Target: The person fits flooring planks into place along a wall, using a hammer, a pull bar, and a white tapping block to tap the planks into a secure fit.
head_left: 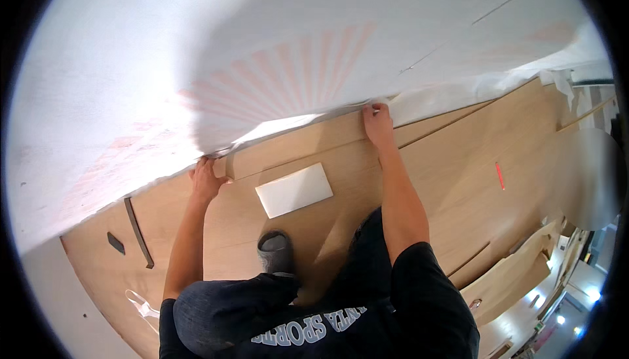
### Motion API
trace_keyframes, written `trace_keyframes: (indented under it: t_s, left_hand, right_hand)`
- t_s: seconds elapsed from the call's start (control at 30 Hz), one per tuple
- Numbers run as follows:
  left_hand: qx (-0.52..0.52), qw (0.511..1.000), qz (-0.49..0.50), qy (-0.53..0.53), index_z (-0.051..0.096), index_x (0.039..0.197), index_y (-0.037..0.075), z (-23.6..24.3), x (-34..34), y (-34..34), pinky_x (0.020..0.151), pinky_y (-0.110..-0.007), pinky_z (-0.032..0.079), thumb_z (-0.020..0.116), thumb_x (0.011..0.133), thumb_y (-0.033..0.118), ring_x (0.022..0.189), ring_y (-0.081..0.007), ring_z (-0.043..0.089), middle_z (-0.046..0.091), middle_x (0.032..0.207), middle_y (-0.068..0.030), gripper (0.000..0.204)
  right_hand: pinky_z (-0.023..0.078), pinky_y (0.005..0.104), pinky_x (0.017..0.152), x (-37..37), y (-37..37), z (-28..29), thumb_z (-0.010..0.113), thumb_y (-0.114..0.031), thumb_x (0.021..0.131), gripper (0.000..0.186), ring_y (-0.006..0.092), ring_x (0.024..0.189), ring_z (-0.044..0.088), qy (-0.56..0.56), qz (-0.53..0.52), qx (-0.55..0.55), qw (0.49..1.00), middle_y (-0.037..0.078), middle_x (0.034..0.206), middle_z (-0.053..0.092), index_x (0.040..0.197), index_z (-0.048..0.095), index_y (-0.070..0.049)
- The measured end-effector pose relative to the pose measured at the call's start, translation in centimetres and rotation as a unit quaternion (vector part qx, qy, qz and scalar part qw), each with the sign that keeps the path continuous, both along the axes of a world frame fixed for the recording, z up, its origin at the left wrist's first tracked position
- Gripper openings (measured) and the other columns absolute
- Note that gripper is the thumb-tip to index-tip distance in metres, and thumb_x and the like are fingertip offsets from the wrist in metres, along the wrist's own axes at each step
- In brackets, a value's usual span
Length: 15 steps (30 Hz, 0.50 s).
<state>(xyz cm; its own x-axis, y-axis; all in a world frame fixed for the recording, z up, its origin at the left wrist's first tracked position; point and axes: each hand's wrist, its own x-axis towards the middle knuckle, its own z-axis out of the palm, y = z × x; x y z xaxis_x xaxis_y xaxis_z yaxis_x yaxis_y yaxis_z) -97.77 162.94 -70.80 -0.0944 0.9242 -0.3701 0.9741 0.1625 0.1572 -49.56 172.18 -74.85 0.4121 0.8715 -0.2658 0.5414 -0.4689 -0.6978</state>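
Note:
My left hand (208, 179) is at the lower edge of a white sheet wall covering (295, 25) with pale red rays, fingertips at the seam with the wood-look boards and thumb spread out. Farther right along that seam, my right hand (378, 123) has its fingers curled at the edge; what they grip is hard to make out. A narrow board (295, 149) lies along the seam between my hands. A white rectangular pad (293, 190) rests on the boards below them, beside my slippered foot.
To the left lie a dark strip (137, 231), a small dark block (115, 242) and a white item with cords (142, 306). A red slim object (500, 175) is on the boards at right. Brown sheeting (508, 280) and lit clutter sit at lower right.

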Motion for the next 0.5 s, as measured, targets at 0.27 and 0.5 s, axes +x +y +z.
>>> trace_keyframes:
  t_s: [0.27, 0.5]
  left_hand:
    - [0.001, 0.999, -0.012, -0.035, 0.059, 0.138, 0.012, 0.5, 0.2, 0.1, 0.103, -0.049, 0.033, 0.093, 0.066, 0.03, 0.135, -0.028, 0.048, 0.058, 0.139, -0.0076, 0.081]
    - [-0.001, 0.999, -0.017, -0.033, 0.055, 0.141, 0.012, -0.8, -0.9, -0.5, 0.105, -0.051, 0.033, 0.092, 0.068, 0.035, 0.139, -0.0299, 0.043, 0.053, 0.143, -0.0079, 0.085]
  right_hand:
    - [0.05, 0.0461, 0.098, 0.6, 0.2, 1.2, 0.061, -0.057, 0.092, 0.071, 0.0431, 0.112, 0.065, -0.068, 0.088, -0.125, 0.986, 0.029, 0.114, 0.07, 0.117, 0.066, 0.009]
    - [0.05, 0.0562, 0.088, -0.9, -0.4, -0.7, 0.042, -0.039, 0.106, 0.044, 0.0501, 0.101, 0.064, -0.108, 0.034, -0.023, 0.993, 0.03, 0.105, 0.069, 0.111, 0.063, 0.0]
